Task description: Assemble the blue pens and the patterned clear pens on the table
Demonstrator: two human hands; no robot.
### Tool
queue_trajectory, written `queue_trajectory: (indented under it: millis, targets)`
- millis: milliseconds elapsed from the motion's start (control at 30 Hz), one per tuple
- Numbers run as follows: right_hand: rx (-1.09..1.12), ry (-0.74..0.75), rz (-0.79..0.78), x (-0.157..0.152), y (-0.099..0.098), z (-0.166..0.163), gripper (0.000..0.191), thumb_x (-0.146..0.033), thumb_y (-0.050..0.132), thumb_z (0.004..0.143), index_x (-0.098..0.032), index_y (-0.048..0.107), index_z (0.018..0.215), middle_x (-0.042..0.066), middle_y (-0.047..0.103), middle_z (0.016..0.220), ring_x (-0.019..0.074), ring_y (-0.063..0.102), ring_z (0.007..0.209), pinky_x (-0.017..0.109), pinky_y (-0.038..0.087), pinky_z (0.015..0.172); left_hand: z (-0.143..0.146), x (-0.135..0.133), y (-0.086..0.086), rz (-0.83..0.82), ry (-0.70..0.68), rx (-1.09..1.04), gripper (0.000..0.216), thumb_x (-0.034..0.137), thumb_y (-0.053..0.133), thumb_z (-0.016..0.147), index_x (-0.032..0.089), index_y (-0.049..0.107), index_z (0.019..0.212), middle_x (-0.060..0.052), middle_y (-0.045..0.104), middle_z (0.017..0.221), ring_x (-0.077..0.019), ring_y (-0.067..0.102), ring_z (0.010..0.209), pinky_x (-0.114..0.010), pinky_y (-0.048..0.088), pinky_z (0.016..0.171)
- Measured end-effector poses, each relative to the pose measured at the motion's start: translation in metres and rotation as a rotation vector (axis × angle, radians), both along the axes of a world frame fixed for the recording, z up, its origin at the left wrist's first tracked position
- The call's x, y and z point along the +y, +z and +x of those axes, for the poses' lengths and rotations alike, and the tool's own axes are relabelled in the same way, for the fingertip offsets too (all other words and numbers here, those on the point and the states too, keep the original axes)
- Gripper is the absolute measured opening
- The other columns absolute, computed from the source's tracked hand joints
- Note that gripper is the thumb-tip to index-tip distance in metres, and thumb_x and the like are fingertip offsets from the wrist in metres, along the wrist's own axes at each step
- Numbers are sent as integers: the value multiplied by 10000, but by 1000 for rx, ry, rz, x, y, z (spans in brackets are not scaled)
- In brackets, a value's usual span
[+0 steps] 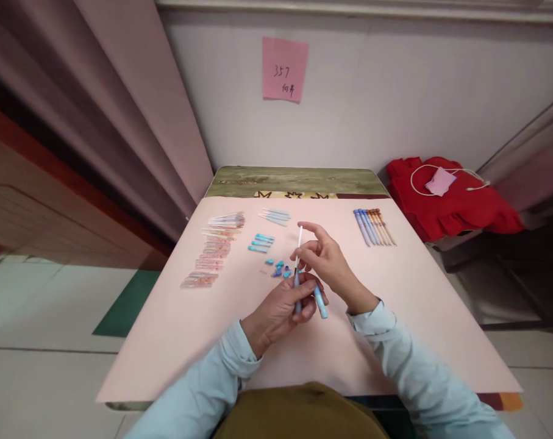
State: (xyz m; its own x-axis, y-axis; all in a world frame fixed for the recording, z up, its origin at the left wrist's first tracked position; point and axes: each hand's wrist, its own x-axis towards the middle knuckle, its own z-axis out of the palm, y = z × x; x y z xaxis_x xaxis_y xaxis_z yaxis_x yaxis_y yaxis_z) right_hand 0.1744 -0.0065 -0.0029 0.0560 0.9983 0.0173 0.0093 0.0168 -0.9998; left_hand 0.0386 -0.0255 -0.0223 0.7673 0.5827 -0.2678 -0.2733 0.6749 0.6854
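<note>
My left hand (283, 308) is closed round a light blue pen barrel (297, 286), held upright over the pink table sheet (203, 329). My right hand (319, 256) pinches a thin white refill (300, 241) that stands in the top of the barrel. A second blue pen piece (321, 302) sticks out below my left fingers. Just beyond the hands lie several small blue caps and tips (278, 268).
Rows of parts lie on the sheet: patterned barrels (214, 250) at the left, blue pieces (261, 242), pale refills (275, 214), finished pens (374, 227) at the right. A red cloth (450, 201) with a white cable is on a seat to the right. A pink note (284, 68) hangs on the wall.
</note>
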Motion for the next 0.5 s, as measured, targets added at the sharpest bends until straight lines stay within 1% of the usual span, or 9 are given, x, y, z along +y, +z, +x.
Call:
queue_trajectory:
  millis: [200, 400, 500]
  targets:
    - [-11, -71, 55, -6, -2, 21, 570, -260, 579, 778, -186, 406, 1316, -20, 682, 717, 124, 615, 569, 230, 485, 530, 18, -6, 4, -56, -46, 24, 265, 366, 719, 795, 142, 578, 808, -73, 685, 730, -26, 396, 375, -181, 166, 372]
    - [-39, -18, 36, -8, 1, 37, 587, -241, 568, 774, -189, 413, 1338, -29, 672, 699, 123, 612, 562, 236, 501, 545, 32, -4, 11, -36, -39, 52, 299, 386, 729, 783, 131, 574, 769, -77, 681, 705, -22, 382, 370, -188, 164, 381]
    - [-64, 5, 31, -5, 4, 42, 547, -235, 565, 784, -197, 447, 1317, -23, 678, 706, 124, 612, 570, 242, 511, 561, 36, 2, 13, -33, -33, 60, 298, 381, 733, 780, 131, 571, 771, -72, 680, 723, -21, 391, 370, -192, 163, 380]
